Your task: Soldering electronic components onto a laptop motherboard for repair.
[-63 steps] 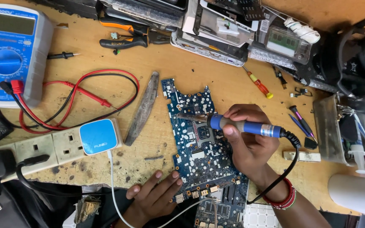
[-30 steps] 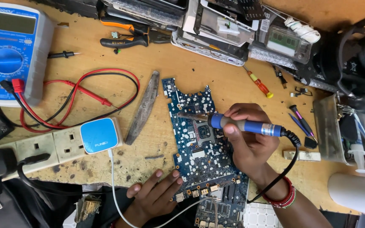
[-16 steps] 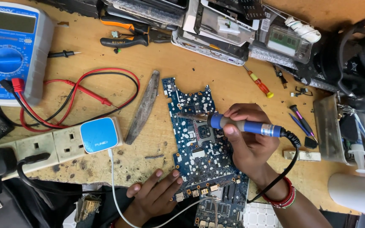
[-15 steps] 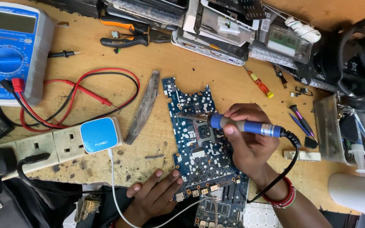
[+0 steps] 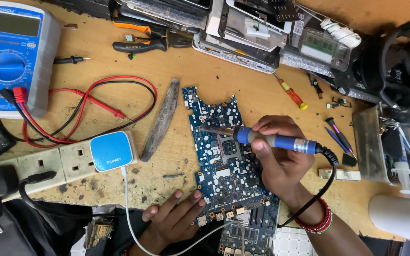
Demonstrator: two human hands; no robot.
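I see my right hand closed around the blue handle of a soldering iron, held nearly level, with its metal tip lying over the upper middle of the blue circuit board. The tip is just beside the square chip socket on that board; if it touches the surface or not I cannot tell. The board lies flat near the middle of the counter, a little toward the near edge, and its lower end goes over that edge. My left hand holds nothing: the fingers are spread flat and the fingertips press on the lower left corner of the board. A black cable runs from the back of the iron, curves beside my right wrist (there are red bead bracelets on it) and goes down out of view.

At the far left corner of the counter stands a blue multimeter with red and black probe leads looped beside it. Along the left side lies a pale power strip with a blue charger plugged in; its white cable passes under my left hand. A flat grey metal tool lies between the leads and the board. Pliers rest along the far edge, and a small red-yellow screwdriver is well apart, toward the far right.
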